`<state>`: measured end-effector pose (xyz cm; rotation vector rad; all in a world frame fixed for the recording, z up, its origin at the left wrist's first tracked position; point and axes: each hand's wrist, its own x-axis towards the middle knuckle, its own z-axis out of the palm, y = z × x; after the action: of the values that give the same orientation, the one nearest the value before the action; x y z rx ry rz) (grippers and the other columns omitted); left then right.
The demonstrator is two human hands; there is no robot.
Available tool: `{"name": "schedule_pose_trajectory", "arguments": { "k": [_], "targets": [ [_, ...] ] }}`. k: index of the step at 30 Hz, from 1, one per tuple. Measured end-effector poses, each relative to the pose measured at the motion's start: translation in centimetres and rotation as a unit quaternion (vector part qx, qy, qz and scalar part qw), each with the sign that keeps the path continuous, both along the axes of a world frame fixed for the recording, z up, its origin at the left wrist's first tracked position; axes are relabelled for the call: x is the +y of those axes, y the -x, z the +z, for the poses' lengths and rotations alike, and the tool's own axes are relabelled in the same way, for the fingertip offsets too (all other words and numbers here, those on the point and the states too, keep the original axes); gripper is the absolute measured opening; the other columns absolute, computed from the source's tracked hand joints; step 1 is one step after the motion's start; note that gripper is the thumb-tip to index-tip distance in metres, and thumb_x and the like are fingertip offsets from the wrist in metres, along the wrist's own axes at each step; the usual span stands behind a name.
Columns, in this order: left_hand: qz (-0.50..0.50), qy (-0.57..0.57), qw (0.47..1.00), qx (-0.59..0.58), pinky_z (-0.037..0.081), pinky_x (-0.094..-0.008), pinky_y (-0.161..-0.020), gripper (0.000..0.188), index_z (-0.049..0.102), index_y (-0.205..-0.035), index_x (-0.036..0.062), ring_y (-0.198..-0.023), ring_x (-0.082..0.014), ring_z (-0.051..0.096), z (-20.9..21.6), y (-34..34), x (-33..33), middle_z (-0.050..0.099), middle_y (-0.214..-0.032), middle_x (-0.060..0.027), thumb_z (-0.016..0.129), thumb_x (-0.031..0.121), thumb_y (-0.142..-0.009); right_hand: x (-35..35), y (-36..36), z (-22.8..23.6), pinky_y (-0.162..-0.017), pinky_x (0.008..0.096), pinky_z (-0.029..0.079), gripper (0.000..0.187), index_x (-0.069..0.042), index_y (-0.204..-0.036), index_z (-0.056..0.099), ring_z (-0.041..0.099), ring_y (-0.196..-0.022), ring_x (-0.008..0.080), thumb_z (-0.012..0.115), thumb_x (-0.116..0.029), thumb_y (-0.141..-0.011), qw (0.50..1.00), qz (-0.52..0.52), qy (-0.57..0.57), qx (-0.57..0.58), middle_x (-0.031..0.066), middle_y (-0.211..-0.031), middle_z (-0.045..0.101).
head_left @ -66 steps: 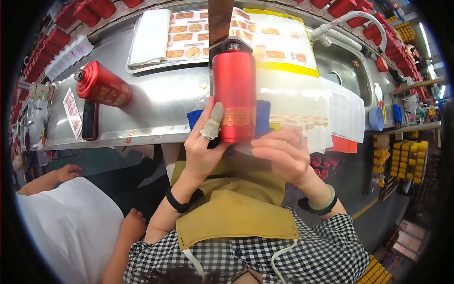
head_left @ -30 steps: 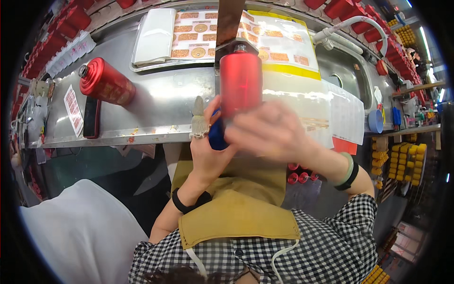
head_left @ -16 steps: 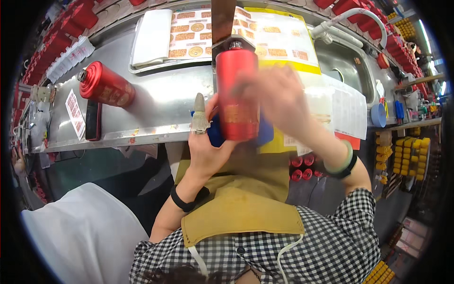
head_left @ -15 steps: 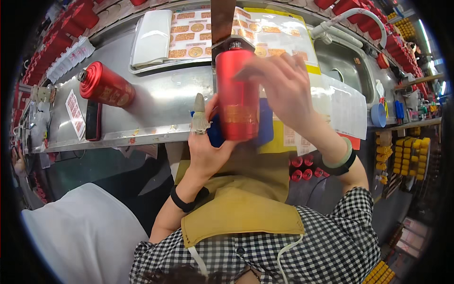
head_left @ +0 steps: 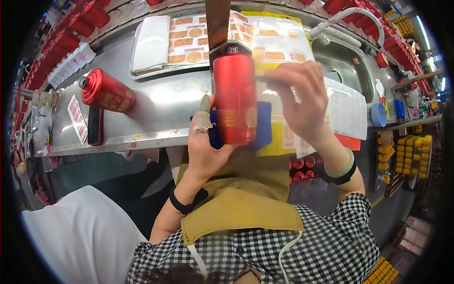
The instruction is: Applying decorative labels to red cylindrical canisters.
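Observation:
A shiny red bottle (head_left: 235,99) with a silver screw neck and gold print low on its side is in front of me, neck pointing away. My left hand (head_left: 205,149) grips its lower left side, thumb near the base; one finger wears a grey cover with a whitish wrap. My right hand (head_left: 302,97) is just right of the bottle, fingers curled. Motion blurs its fingertips, so what they pinch, if anything, is unclear. A blue pad (head_left: 265,125) shows under and beside the bottle. Behind its neck stands a brown upright post (head_left: 217,23) with a metal bracket.
A second red bottle (head_left: 108,91) is on the metal counter (head_left: 165,102) at left, near a phone (head_left: 95,126) and a printed strip (head_left: 77,118). Gold-printed sticker sheets (head_left: 189,35) lie behind. A sink (head_left: 343,61) with a white tap (head_left: 350,19) is at right.
My right hand has moved right and slightly down, away from the bottle's upper part. The red bottle has shifted slightly toward me, with my left hand still on it.

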<state>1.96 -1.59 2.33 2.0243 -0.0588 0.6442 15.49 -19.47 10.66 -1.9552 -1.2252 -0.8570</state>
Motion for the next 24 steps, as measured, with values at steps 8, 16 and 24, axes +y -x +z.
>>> {"name": "schedule_pose_trajectory", "arguments": {
  "k": [8,16,24],
  "targets": [
    [-0.049,-0.041,0.995,0.079,0.045,-0.037,-0.103,0.098,0.025,-0.152,-0.0052,-0.123,-0.0277,0.058,-0.7,0.5,1.0,0.055,-0.139,-0.0209,0.083,0.008,-0.074,1.4,3.4,-2.5,-0.072,0.0361,0.045,0.017,-0.015,-0.096,0.07,0.06,-0.078,0.018,0.071,-0.014,-0.079,0.989,0.061,0.094,0.094,0.0013,-0.086,0.066],
    [-0.075,0.046,0.99,0.109,0.042,-0.0407,-0.105,0.096,0.033,-0.149,-0.0031,-0.125,-0.0342,0.053,-2.3,0.3,1.6,0.051,-0.142,-0.0209,0.085,0.006,-0.069,-0.2,5.6,-2.7,-0.07,0.0309,0.045,0.021,-0.018,-0.095,0.069,0.054,-0.072,0.015,0.07,-0.013,-0.075,0.975,0.191,0.115,-0.019,-0.0053,-0.091,0.064],
    [-0.026,-0.021,0.999,0.039,0.047,-0.0376,-0.102,0.102,0.029,-0.151,-0.0057,-0.121,-0.0274,0.059,-0.6,-0.7,0.4,0.052,-0.14,-0.0212,0.089,0.014,-0.07,-0.4,4.4,-4.8,-0.073,0.0306,0.04,0.028,-0.022,-0.102,0.071,0.056,-0.078,0.0148,0.067,-0.013,-0.076,0.983,0.162,0.063,-0.062,-0.0035,-0.088,0.068]
  ]
}}
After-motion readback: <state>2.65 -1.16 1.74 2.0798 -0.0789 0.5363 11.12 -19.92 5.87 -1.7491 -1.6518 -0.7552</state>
